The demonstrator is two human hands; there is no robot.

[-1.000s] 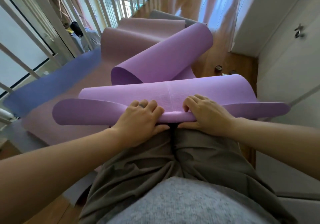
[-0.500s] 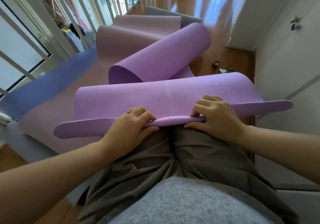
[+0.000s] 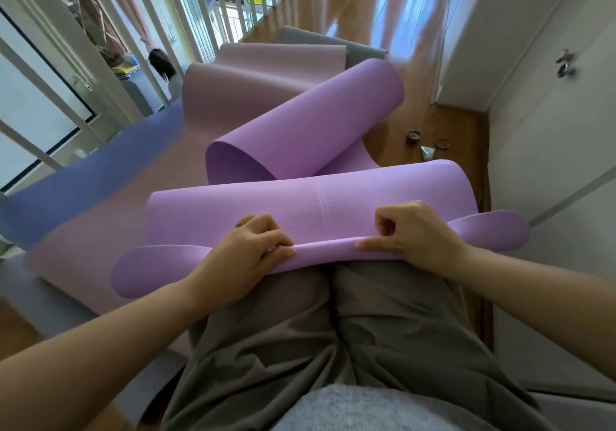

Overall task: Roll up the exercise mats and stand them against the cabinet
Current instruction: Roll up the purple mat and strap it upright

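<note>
Left hand (image 3: 248,257) and right hand (image 3: 413,234) both pinching the purple mat (image 3: 316,204) near edge, curled into a tight fold

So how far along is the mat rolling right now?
Done: no mat rolled or standing yet. In hand: left hand and right hand curl the near edge of the purple mat into a first turn. Left: its loose loops, plus the pink mat, blue mat and grey mat, unrolled.

Bright daylight from far windows, floor (image 3: 410,47) glare, wide-angle bending, blurred left edge
</note>
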